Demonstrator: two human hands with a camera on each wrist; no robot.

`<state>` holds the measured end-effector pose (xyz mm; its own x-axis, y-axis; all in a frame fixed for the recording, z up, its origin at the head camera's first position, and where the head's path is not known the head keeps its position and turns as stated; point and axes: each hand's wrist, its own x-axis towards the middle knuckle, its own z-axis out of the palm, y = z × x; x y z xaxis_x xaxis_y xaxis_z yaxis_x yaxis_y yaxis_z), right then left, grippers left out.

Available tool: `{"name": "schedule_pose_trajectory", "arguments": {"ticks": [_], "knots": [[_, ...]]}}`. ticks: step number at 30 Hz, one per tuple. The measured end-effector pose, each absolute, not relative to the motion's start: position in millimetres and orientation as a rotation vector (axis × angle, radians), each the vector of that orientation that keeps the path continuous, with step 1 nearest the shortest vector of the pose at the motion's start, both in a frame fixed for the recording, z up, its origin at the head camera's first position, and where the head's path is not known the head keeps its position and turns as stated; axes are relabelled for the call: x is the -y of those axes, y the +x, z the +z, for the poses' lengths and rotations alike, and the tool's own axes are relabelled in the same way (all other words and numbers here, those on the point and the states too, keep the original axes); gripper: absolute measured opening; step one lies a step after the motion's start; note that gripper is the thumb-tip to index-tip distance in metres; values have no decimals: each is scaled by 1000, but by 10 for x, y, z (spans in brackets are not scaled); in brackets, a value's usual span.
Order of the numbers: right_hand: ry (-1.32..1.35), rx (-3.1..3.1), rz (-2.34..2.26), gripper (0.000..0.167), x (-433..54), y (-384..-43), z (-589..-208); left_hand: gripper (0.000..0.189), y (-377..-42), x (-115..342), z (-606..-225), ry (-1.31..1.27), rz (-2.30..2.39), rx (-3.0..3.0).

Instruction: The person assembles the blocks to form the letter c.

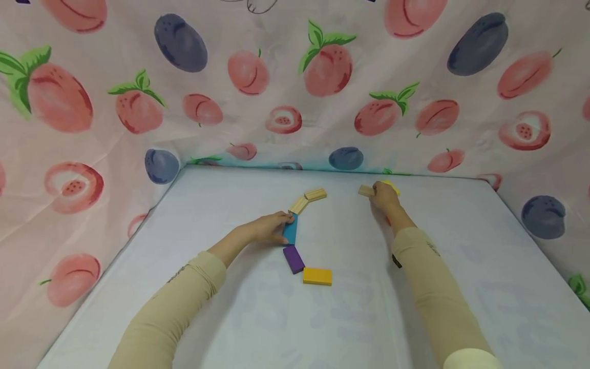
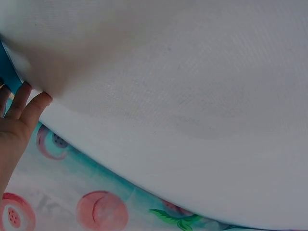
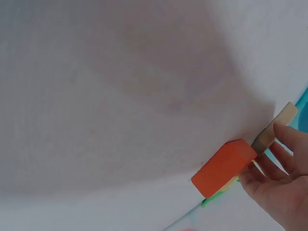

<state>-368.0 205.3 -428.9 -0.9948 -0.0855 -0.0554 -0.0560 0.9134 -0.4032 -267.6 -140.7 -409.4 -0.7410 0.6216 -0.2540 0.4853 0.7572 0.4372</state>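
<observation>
My left hand (image 1: 265, 228) holds a blue block (image 1: 291, 231), thumb at its near end and fingers near its far end. In the left wrist view the fingertips are right at the blue edge. Two plain wooden blocks (image 1: 299, 205) curve away beyond it, and a purple block (image 1: 294, 259) lies just nearer. At the far right, my right hand (image 1: 386, 199) pinches a plain wooden block (image 3: 276, 129) between thumb and fingers. An orange block (image 3: 224, 168) is right beside those fingers in the right wrist view. Part of a yellow block (image 1: 393, 187) shows behind the hand.
A yellow-orange block (image 1: 317, 276) lies at the near end of the left-hand row. Beside the right sleeve, a dark block (image 1: 396, 261) is partly covered. The white table (image 1: 341, 328) ends against a fruit-print cloth (image 1: 299, 138) at the back and sides.
</observation>
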Motion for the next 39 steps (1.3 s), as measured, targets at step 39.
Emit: {"name": "schedule_pose_trajectory", "arguments": {"ticks": [39], "knots": [[-199, -3056, -763, 35, -1874, -3608, -4253, 65, -2659, 1395, -4088, 801, 483, -2570]]}}
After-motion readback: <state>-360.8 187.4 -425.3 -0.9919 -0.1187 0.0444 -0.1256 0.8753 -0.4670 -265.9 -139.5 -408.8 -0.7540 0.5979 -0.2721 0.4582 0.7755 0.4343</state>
